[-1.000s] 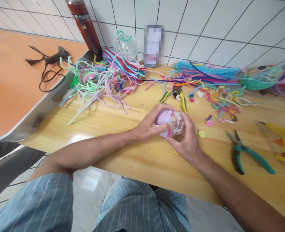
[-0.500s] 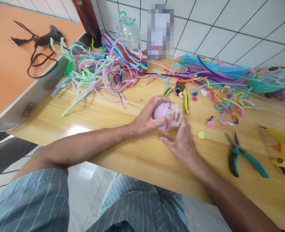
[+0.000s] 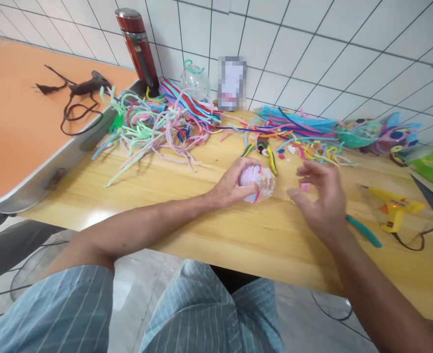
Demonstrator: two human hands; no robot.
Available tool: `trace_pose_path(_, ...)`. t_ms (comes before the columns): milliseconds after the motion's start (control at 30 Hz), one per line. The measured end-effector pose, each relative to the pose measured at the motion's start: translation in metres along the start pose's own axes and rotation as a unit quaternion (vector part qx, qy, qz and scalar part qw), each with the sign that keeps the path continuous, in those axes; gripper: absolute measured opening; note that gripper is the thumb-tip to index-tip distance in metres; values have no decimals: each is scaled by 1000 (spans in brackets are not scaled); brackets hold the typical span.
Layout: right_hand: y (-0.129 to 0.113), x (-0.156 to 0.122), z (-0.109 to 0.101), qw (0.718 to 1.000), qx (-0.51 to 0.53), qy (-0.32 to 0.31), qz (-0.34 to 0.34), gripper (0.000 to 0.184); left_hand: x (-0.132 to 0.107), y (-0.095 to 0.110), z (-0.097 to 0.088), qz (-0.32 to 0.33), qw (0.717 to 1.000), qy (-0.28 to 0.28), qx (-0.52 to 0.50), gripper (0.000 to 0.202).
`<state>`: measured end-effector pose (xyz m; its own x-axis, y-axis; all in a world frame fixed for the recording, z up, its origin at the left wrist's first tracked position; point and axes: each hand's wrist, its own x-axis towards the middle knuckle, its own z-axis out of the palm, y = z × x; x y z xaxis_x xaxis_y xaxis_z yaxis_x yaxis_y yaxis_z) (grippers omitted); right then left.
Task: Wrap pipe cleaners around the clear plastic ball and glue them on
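Note:
My left hand is closed round a clear plastic ball, its left part wrapped in lilac pipe cleaner with pink and blue bands. The ball rests on or just over the wooden table. Apart from it, to the right, my right hand hovers with fingers spread and nothing in them. A small pink disc shows between its thumb and fingers, on the table behind. Under that hand lie teal-handled pliers, mostly hidden. Yellow-handled pliers lie just beyond the ball.
Loose pipe cleaners heap at the back left; a blue bundle lies at the back right. A yellow glue gun with a cord is at right. A red flask, a clear round jar and a blurred phone stand by the wall.
My right hand has left the ball and moved right, its fingers opening, over the teal-handled pliers. My left hand still holds the ball. The view has tilted up and shifted.

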<state>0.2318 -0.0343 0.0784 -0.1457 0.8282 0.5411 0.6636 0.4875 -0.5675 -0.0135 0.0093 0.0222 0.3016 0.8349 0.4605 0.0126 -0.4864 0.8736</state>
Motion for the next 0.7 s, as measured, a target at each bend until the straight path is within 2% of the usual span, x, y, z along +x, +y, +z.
trace_pose_path(133, 6, -7, 30, 996, 29, -82, -33, 98, 0, -1, 0, 11, 1000, 4, -5, 55)
trace_pose_path(233, 11, -10, 51, 992, 42, -116, -23, 112, -1, -2, -1, 16, 1000, -1, -1, 54)
trace_pose_path(333, 14, -13, 64, 990, 48, -131, -21, 116, -1, -2, -1, 34, 999, -12, 9, 52)
trace_pose_path(467, 18, -22, 72, 991, 90, -98, -19, 117, -2, -1, -2, 61, 997, -30, 22, 53)
trace_pose_path(700, 18, -35, 79, 986, 143, -74, 42, 118, -5, 5, -5, 74, 995, -59, 29, 55)
